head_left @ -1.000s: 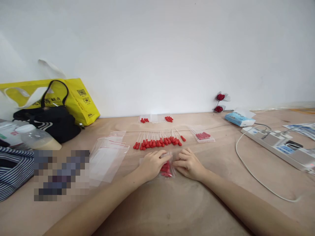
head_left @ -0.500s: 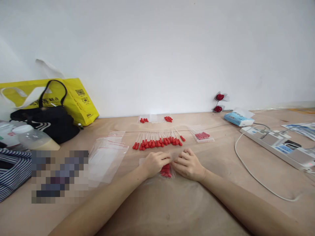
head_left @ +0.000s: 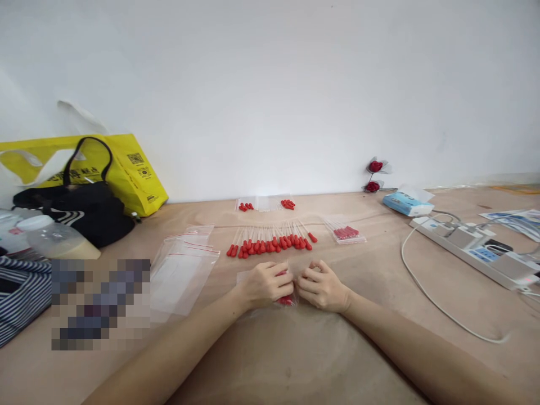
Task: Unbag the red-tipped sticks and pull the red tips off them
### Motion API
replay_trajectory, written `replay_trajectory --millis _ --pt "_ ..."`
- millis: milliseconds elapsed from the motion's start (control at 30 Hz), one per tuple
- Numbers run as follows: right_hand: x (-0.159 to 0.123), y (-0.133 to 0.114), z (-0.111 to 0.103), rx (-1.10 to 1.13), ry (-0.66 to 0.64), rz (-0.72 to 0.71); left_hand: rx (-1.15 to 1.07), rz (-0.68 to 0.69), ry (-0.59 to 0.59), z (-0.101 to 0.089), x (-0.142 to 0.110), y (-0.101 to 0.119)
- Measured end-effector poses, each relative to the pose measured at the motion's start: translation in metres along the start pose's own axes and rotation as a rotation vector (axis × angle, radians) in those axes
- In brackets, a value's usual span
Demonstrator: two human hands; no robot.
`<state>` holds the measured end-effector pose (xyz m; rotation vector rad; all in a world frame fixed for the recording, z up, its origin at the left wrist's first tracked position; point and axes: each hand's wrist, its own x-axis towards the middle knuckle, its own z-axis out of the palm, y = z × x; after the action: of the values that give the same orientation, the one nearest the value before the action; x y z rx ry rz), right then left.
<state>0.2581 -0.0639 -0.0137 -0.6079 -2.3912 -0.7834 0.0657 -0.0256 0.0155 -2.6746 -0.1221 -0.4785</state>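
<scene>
Between my hands at the front of the table is a clear zip bag (head_left: 286, 301) with red-bulbed droppers inside. My left hand (head_left: 270, 284) is closed on it, its fingers lying over most of the red bulbs. On the bag's right side, my right hand (head_left: 323, 288) has its fingers curled and pressed against the plastic edge. Beyond them lies a row of loose droppers (head_left: 270, 246), red bulbs toward me and clear stems pointing away. A filled bag of droppers (head_left: 346, 232) rests to the right of that row.
Flat zip bags (head_left: 181, 281) overlap on the left. Near the wall lie more bagged droppers (head_left: 288, 205). Left stand a yellow bag (head_left: 143, 169), a black bag (head_left: 93, 214) and a bottle (head_left: 46, 236). Right are a tissue pack (head_left: 407, 203), a power strip (head_left: 476, 253) and its cable.
My left hand's fingers have slid over the bag and now cover more of the red bulbs. The right hand has barely moved.
</scene>
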Motion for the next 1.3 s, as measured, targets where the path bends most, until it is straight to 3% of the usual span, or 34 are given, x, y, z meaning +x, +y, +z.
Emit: replay_trajectory --millis 233,467,633,800,900,1100,1300 --pt "0.002 0.001 0.003 0.02 -0.033 -0.063 -0.008 0.025 -0.002 0.002 0.005 -0.002" --pt "0.003 0.008 0.003 0.031 -0.099 -0.079 -0.078 -0.03 -0.09 -0.001 -0.001 -0.008" --pt "0.002 0.009 0.0 0.159 -0.129 0.077 -0.296 -0.321 -0.073 -0.009 -0.011 0.002" --pt "-0.001 0.009 -0.01 0.502 -0.192 0.279 -0.537 -0.569 -0.155 -0.022 -0.038 0.02" --pt "0.0 0.009 -0.011 0.659 -0.204 0.321 -0.579 -0.62 -0.171 -0.024 -0.046 0.024" --pt "0.0 0.003 0.002 0.699 -0.209 0.543 -0.632 -0.687 -0.097 -0.021 -0.044 0.024" --pt "-0.003 0.005 0.008 0.896 -0.175 0.649 -0.648 -0.737 -0.071 -0.018 -0.043 0.023"
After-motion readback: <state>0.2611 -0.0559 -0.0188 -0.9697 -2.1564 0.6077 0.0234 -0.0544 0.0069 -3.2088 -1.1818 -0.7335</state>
